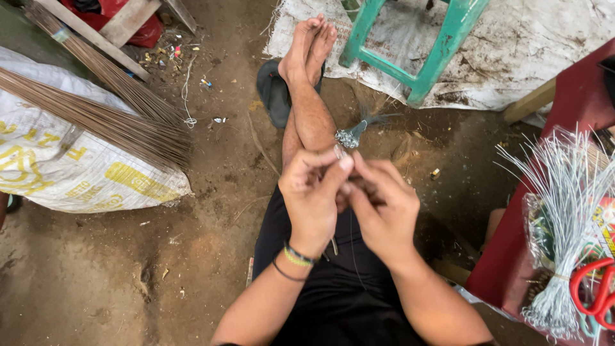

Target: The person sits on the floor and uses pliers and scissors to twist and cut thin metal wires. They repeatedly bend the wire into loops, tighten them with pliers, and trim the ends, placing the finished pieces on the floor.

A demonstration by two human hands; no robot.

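1. Two bundles of thin brown broom sticks [96, 109] lie well to the left of our left hand [312, 192], resting across a white printed sack [77, 173]; we judge them too far off to be disturbed.
2. Our left hand, with bands at the wrist, is pressed together, thumb and forefinger pinching a thin wire [351, 240] that drops toward our lap. Were the pinch to loosen, we judge the wire would spring free.
3. Just beyond the fingertips, over the shin, sits a small silvery wire knot [349, 137] binding a dark tuft. Its cut ends look sharp and could prick a finger or the bare leg.
4. Our right hand [384, 205] touches the left, fingers closed on the same wire; we cannot tell how firmly. Uneven pull might kink or snap it.
5. Far right of that hand, a sheaf of pale wires [564, 205] and red scissors [596, 288] rest on a red stool [512, 269]; a swinging elbow could tip them.
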